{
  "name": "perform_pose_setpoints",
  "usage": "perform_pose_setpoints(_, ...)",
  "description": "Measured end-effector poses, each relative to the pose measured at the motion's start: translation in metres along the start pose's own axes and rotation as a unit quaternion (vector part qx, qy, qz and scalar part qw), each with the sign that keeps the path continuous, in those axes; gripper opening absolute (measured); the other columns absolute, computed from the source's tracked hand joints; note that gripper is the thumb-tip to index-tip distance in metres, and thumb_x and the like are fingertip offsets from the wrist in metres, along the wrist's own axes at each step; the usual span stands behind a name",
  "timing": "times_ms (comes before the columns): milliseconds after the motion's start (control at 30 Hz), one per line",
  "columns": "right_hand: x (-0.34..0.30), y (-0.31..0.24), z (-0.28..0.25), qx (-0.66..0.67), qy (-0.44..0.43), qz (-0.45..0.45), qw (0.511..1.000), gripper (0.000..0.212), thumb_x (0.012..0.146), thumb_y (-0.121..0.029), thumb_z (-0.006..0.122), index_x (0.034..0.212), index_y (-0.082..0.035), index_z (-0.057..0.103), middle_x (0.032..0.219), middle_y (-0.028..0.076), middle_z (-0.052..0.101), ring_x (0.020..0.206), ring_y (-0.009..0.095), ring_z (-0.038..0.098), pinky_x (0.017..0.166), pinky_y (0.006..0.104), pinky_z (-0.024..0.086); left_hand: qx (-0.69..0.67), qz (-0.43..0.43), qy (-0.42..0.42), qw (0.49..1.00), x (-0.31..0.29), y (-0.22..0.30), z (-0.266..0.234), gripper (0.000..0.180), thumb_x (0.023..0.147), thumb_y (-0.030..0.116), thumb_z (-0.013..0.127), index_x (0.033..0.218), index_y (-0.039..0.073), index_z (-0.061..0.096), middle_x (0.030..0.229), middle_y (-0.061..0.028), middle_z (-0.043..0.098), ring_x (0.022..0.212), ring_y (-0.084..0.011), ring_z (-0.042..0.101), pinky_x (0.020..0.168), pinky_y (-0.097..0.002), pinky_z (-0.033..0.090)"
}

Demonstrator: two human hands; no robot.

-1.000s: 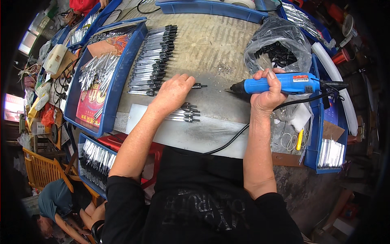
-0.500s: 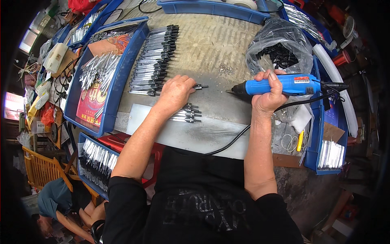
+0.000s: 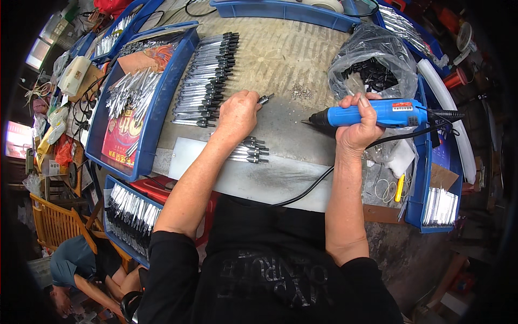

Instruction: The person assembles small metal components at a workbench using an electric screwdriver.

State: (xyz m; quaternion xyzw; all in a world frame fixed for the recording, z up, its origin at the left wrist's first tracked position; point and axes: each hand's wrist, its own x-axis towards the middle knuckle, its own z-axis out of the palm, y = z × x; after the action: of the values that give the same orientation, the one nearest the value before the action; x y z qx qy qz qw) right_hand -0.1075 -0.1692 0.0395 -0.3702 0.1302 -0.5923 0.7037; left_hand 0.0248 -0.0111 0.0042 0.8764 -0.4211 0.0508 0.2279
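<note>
My left hand [image 3: 237,114] is closed around a slim metal rod with a black end [image 3: 265,99], whose tip sticks out to the right past my fingers. My right hand [image 3: 356,127] grips a blue electric screwdriver [image 3: 396,113], held level with its dark tip pointing left over the table, apart from the rod. A long row of similar rods [image 3: 205,81] lies to the left of my left hand. Below that wrist, a smaller group of rods [image 3: 252,152] rests on a pale plate [image 3: 205,162], partly hidden by my forearm. Tiny metal bits [image 3: 301,92] are scattered beyond the screwdriver tip.
A blue tray [image 3: 143,135] with loose rods stands at left, another blue bin [image 3: 110,227] below it. Right are a clear plastic bag [image 3: 345,59] of black parts, the screwdriver's cord [image 3: 310,186] and a yellow-handled tool [image 3: 399,188]. Another person [image 3: 75,264] sits lower left.
My left hand has shifted slightly up and to the right, and the rod in it now tilts upward. The right hand and screwdriver have barely moved.
</note>
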Motion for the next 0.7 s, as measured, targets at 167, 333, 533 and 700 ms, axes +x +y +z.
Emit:
perform_pose_setpoints(167,0.001,0.0,-0.001,-0.005,0.0,0.005,1.0,0.028,0.065,-0.001,0.06,0.09,0.002,0.045,0.081,0.01,0.047,0.055,0.02,0.053,0.051,0.0317,0.047,-0.003,-0.026,-0.013,1.0,0.002,0.004,-0.003,0.013,0.073,0.014,0.061,0.077,0.004,0.055,0.076,-0.0127,0.058,0.076,-0.0316,0.056,0.066,-0.0407,0.044)
perform_pose_setpoints(333,0.001,0.001,-0.001,-0.003,-0.001,0.001,1.0,0.03,0.065,-0.001,0.06,0.091,0.003,0.044,0.08,0.01,0.047,0.055,0.02,0.053,0.05,0.0314,0.047,-0.01,-0.048,-0.025,0.998,0.007,0.006,-0.005,0.014,0.07,0.014,0.064,0.075,0.004,0.056,0.075,-0.0137,0.059,0.075,-0.0316,0.058,0.064,-0.0409,0.044)
perform_pose_setpoints(533,0.0,0.001,0.0,-0.007,-0.002,-0.006,1.0,0.032,0.065,-0.001,0.06,0.092,0.003,0.044,0.08,0.01,0.047,0.054,0.02,0.053,0.05,0.0312,0.047,-0.011,-0.084,-0.05,0.995,0.012,0.007,-0.005,0.014,0.069,0.014,0.066,0.072,0.004,0.057,0.072,-0.0143,0.06,0.072,-0.0321,0.059,0.062,-0.0409,0.044)
perform_pose_setpoints(700,0.0,0.001,-0.001,-0.011,-0.001,-0.007,1.0,0.03,0.065,-0.002,0.06,0.091,0.003,0.045,0.079,0.01,0.047,0.054,0.02,0.053,0.05,0.0312,0.047,-0.017,-0.068,-0.034,0.997,0.009,0.008,-0.005,0.013,0.069,0.014,0.066,0.073,0.004,0.057,0.07,-0.0141,0.06,0.072,-0.0319,0.059,0.062,-0.0407,0.044)
